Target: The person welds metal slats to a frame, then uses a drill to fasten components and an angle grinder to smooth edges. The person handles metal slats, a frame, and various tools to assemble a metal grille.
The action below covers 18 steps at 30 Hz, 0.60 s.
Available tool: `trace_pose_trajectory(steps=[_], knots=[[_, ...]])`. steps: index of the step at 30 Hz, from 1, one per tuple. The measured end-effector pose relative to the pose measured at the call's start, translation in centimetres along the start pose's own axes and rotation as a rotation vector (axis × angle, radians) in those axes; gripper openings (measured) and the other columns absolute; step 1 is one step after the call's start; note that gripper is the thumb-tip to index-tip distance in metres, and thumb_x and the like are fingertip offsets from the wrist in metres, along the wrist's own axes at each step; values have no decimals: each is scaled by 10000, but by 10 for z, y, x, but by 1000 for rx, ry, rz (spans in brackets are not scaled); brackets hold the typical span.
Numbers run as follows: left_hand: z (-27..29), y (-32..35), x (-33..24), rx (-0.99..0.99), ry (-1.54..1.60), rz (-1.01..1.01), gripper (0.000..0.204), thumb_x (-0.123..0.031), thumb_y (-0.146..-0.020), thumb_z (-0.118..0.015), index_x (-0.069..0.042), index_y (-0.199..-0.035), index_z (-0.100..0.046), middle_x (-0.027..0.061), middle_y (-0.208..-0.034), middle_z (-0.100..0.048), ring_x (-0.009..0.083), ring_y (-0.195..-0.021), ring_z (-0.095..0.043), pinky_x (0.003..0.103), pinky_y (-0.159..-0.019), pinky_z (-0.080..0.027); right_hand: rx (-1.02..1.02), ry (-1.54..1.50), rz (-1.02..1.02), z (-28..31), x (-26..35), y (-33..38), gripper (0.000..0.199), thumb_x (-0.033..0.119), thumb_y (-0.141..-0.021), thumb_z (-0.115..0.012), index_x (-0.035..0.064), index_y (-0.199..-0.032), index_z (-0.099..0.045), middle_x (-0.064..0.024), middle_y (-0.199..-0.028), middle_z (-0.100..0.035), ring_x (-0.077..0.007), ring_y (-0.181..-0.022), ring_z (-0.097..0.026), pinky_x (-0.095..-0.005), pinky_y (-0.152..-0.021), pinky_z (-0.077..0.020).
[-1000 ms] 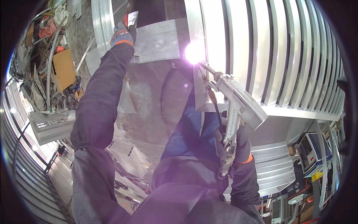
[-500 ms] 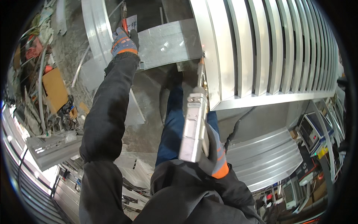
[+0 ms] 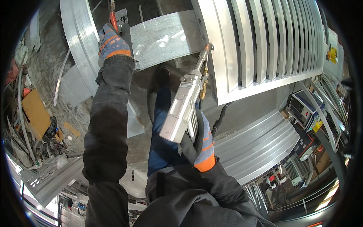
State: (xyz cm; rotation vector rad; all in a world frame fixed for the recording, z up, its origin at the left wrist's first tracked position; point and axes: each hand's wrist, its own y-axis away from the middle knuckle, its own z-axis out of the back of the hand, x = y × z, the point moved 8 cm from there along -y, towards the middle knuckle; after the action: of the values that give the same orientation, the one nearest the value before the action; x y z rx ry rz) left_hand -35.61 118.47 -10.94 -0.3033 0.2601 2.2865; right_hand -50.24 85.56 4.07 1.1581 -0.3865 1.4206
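My right hand (image 3: pixel 198 138), gloved grey w/ orange cuff, sits centre frame, fingers wrapped tight round the grip of the silver welding gun (image 3: pixel 182 108). The gun runs up and right; its copper nozzle tip touches the left edge of the ribbed aluminium panel (image 3: pixel 261 45) filling the upper right. A black hose hangs just right of the gun. My left hand (image 3: pixel 113 41), same glove type, is up in the upper left, pressed on the left edge of the flat metal sheet (image 3: pixel 166 36) at top centre; can't tell if fingers curl under it. Curved aluminium strip (image 3: pixel 73 41) left of that hand. Cardboard scrap (image 3: pixel 36 111) at far left.
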Motion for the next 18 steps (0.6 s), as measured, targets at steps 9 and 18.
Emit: trace_pose_trajectory(steps=[9,18], knots=[[3,6,-1,-45,-30,-24,467,-135,-894,-680,-63,-1319,-502,185,-1247,-597,382,-1084,-655,486,-908,-557,-63,-23,7,-5,5,-6,656,92,-859,-687,-57,-1444,-431,-247,-1215,-608,-375,-1081,-638,-425,-927,-514],[2,7,0,-73,7,-57,346,-233,-938,-656,-61,-1216,-543,186,-1186,-619,383,-1027,-667,493,-837,-569,-64,-46,-35,-4,7,-9,623,89,-864,-693,-57,-1418,-448,-243,-1189,-619,-364,-1066,-645,-424,-926,-514]])
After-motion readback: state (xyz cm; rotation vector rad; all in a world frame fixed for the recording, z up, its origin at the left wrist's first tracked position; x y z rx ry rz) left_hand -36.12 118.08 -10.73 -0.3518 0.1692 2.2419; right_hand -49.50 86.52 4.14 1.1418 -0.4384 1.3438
